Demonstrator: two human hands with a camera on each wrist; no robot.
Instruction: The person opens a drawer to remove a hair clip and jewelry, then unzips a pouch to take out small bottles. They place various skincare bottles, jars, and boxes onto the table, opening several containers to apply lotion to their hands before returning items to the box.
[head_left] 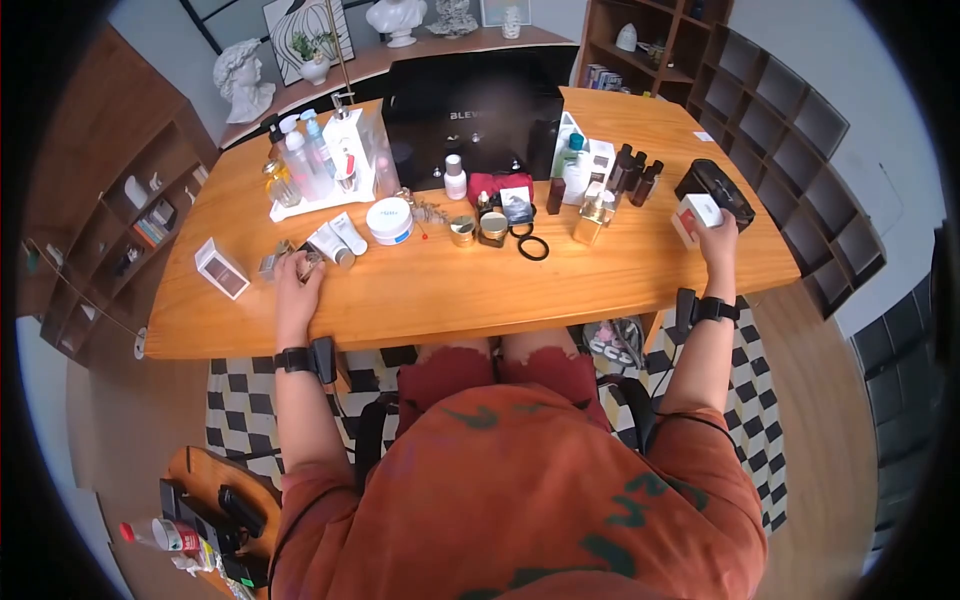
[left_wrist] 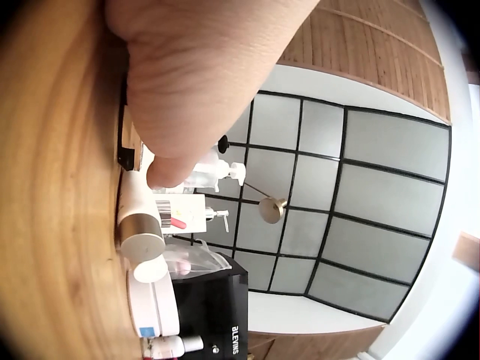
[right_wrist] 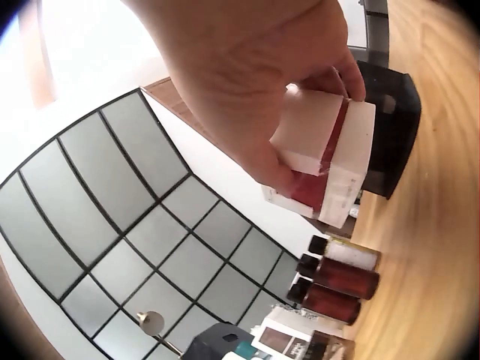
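Head view: right hand (head_left: 716, 243) grips one red-and-white box (head_left: 696, 215) at the desk's (head_left: 440, 290) right end, just beside a black pouch (head_left: 714, 188); left hand (head_left: 297, 271) rests on the desk at the left with fingers curled among small items, and whether it holds one I cannot tell; black case (head_left: 470, 110) behind reads "BLEV…", rest blurred. Left wrist view: two white tubes (left_wrist: 139, 217) lie by the fingertips, case lettering reads "BLEVINS", one barcode label on a white box (left_wrist: 184, 213). Right wrist view: fingers and thumb clamp the box, lifted off the desk; three dark red bottles (right_wrist: 341, 289) stand below it, no print legible.
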